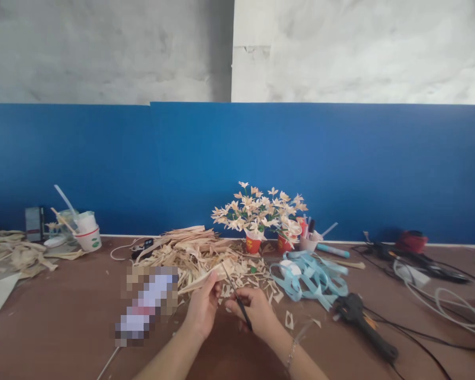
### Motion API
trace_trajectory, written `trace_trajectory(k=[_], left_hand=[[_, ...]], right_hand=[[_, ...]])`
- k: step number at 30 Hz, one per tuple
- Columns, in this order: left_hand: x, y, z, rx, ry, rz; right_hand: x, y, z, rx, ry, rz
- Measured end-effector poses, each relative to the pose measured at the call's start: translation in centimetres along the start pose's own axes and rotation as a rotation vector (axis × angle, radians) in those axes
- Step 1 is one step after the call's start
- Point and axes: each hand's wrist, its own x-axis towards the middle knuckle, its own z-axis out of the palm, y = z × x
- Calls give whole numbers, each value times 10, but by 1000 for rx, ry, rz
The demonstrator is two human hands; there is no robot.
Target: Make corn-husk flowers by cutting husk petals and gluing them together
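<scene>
My left hand (201,311) pinches a pale dried leaf strip (200,282) between thumb and fingers, just above the brown table (63,316). My right hand (253,311) is closed round black-handled scissors (235,293), whose blades point up and left to the strip. Both hands are close together at the near middle of the table, in front of a heap of dried leaf strips (190,253) and small cut scraps (261,274).
Paper flowers (257,211) stand in red cups at the back. Light blue ribbon (312,274) and a black glue gun (360,316) lie to the right, with cables (439,295) beyond. A white cup with sticks (87,232) stands at back left. A blue panel backs the table.
</scene>
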Motion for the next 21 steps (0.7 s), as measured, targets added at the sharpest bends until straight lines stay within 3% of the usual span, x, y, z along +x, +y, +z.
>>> trace_trajectory(k=[6,14,21], left_hand=[[4,2,-2,4,14,-35],[-1,-4,-3,103,-88,-103],[0,-5,-4,203,-68,-56]], right_hand=[[-1,-1,-1,-56,21,22],[2,-1,0,12,23,-3],[2,2,-4,-49,73,-2]])
